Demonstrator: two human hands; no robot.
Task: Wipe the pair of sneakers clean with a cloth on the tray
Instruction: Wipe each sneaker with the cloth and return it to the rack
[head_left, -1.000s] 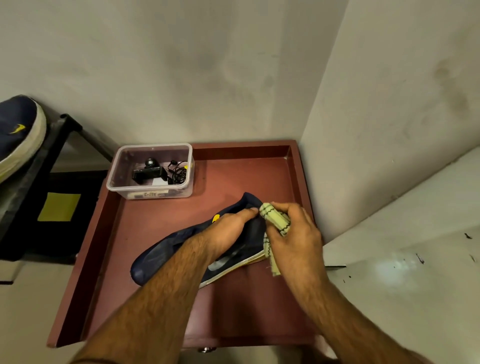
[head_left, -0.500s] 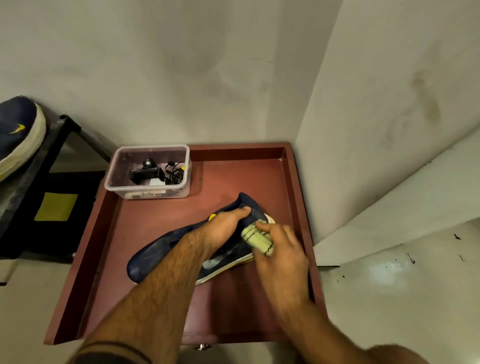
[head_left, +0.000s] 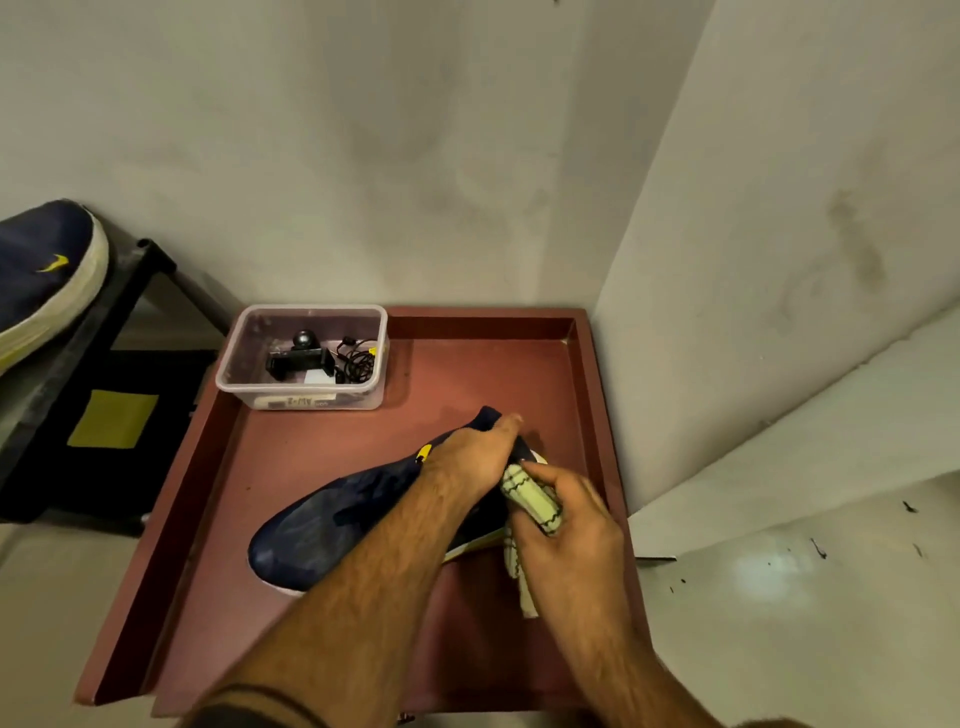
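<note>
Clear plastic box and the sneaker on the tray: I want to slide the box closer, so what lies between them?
Only bare red tray floor between the clear plastic box and the sneaker, seen in the head view.

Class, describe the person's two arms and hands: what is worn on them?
Both forearms are bare and hairy, with no sleeves showing. The left hand and right hand wear no gloves or visible rings. A thin dark band circles the left arm near the frame's bottom edge.

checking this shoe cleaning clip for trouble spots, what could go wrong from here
1. The left hand pins only the heel of the navy sneaker; hard rubbing might swing the toe across the tray.
2. The cloth in the right hand trails a loose end that may drag wiped dirt onto the tray floor.
3. The second sneaker lies off the tray on a dark stand and could be missed.
</note>
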